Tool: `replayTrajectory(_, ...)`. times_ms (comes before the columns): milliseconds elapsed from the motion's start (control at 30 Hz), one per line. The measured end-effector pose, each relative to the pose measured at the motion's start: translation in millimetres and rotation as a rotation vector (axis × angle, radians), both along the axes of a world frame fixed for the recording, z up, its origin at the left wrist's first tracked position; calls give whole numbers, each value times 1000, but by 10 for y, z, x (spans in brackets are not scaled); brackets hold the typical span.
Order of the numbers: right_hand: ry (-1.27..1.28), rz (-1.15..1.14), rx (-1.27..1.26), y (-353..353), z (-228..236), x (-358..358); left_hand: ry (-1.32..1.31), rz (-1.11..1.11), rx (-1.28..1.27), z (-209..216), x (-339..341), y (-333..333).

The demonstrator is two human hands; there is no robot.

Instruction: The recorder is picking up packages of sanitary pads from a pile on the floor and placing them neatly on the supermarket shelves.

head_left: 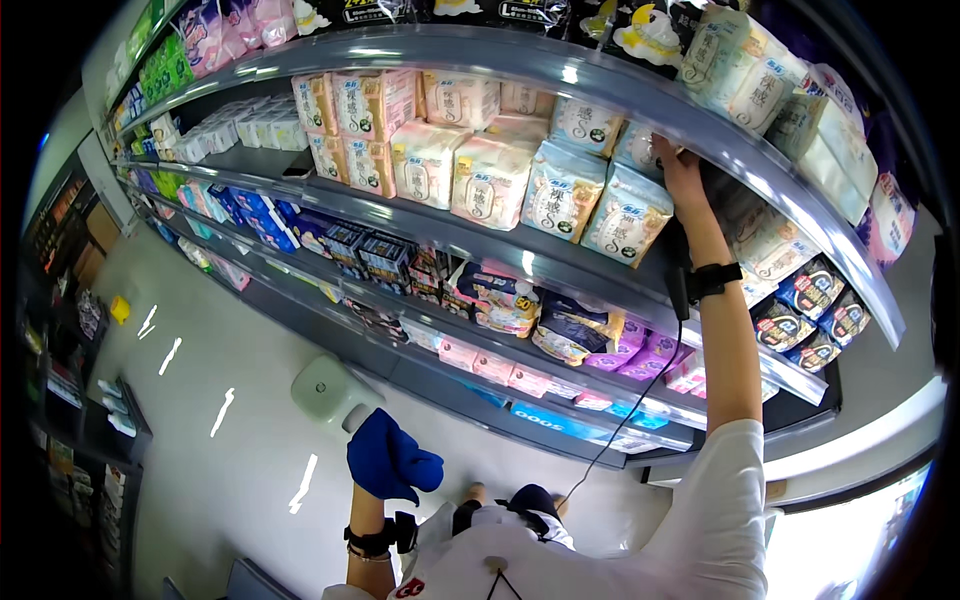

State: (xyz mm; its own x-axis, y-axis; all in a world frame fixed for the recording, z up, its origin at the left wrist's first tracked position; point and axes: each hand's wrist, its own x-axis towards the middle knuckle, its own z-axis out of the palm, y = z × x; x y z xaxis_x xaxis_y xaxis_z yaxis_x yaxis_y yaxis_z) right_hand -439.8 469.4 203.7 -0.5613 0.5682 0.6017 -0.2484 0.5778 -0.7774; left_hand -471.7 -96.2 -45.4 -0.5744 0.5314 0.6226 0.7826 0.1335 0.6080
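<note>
My right hand (680, 172) reaches into the upper middle shelf, its bent fingers on the side of a light blue packet of sanitary pads (637, 147) in the back row. Part of that packet is hidden behind the one in front. Two more light blue packets (627, 215) stand at the shelf's front, beside cream and pink ones (488, 182). Down low on the left, a blue cloth (388, 458) is bunched over my left hand, covering its fingers. A pale green rounded object with a handle (335, 390) is beyond the cloth, lower down near the floor.
The shelf edge (420, 215) curves along my front, with more packets above and below. A dark cable (625, 425) runs from my right wristband (712, 280) down past the lower shelves. Other shelving (115, 440) stands across the aisle at left.
</note>
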Motion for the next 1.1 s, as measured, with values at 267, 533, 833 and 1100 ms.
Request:
replayTrajectory(267,21,-200,-161,-520,22,120,78,-71,-229,235,-27,28)
replayTrajectory(533,-100,130,314,-2805,-1387,1167,-799,-767,-88,-23,52,403)
replayTrajectory(833,-256,241,440,-3531,-2358,1297,-724,-858,6,227,587,909)
replayTrajectory(1100,-376,141,590,-3306,-2467,1546,-819,-805,-107,562,687,875)
